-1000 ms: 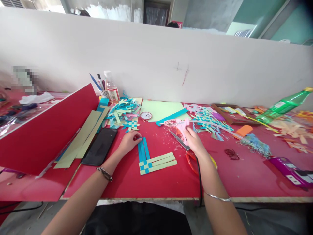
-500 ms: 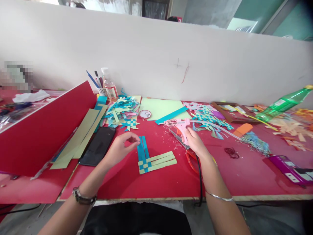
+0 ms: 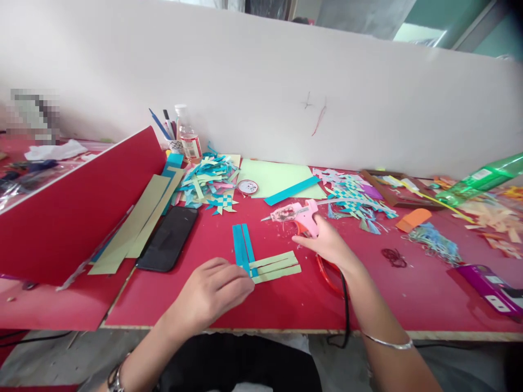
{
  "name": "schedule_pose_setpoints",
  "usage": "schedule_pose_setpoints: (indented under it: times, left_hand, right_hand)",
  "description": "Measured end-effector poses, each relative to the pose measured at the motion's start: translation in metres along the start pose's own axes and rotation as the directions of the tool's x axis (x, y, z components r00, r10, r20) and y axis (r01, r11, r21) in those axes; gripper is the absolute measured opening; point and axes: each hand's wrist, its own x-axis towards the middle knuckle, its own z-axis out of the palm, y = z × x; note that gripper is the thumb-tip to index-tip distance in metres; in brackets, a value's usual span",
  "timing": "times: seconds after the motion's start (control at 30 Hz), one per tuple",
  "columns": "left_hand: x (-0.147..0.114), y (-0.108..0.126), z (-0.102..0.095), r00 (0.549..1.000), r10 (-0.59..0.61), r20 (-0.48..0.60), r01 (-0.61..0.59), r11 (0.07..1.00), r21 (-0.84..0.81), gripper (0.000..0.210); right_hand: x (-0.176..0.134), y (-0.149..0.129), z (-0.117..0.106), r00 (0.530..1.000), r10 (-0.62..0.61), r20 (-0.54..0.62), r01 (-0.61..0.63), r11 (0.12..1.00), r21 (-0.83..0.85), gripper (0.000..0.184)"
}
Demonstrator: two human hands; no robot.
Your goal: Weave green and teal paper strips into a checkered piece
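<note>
pink glue gun (image 3: 291, 212), nozzle left, farther back; l of blue and pale-green paper strips (image 3: 275, 265) flat toward bench (image 3: 286, 309) front edge, corner apparently covered.

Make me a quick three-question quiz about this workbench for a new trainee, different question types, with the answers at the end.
1. Which hand is at the handle of the pink glue gun?
2. True or false: the black phone lies to the left of the L-shaped paper piece.
3. What does the left hand partly hide?
A) The white-capped bottle
B) The L-shaped paper piece
C) The purple device

Key: 1. The right hand. 2. True. 3. B.
</note>
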Motion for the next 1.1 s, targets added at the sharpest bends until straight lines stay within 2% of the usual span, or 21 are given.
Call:
schedule_pose_setpoints:
  times: [0.07,0.3,0.4,0.53,0.8,1.1]
  left_hand:
    - [-0.003,0.000,-0.003,0.998,0.062,0.009,-0.062,0.997,0.039,0.015]
    - [-0.004,0.007,-0.009,0.990,0.140,-0.011,-0.140,0.990,-0.010,0.018]
    - [0.000,0.013,-0.007,0.986,0.167,-0.005,-0.167,0.985,-0.042,0.015]
    - [0.004,0.018,-0.005,0.981,0.185,-0.056,-0.188,0.981,-0.054,0.018]
    - [0.007,0.017,-0.006,0.981,0.183,-0.062,-0.189,0.976,-0.110,0.022]
    - [0.005,0.019,-0.006,0.981,0.183,-0.057,-0.188,0.976,-0.107,0.019]
  right_hand:
    - [-0.002,-0.004,0.004,0.999,-0.014,0.049,0.017,0.999,-0.052,0.058]
    - [-0.002,-0.003,0.013,0.976,-0.136,0.168,0.160,0.978,-0.137,0.046]
    - [-0.002,-0.002,0.014,0.958,-0.140,0.249,0.195,0.957,-0.214,0.041]
    - [-0.003,-0.004,0.014,0.933,-0.141,0.331,0.237,0.933,-0.271,0.036]
    - [-0.001,-0.011,0.017,0.908,-0.147,0.393,0.285,0.903,-0.321,0.019]
    - [-0.001,-0.014,0.015,0.896,-0.119,0.427,0.275,0.905,-0.325,0.017]
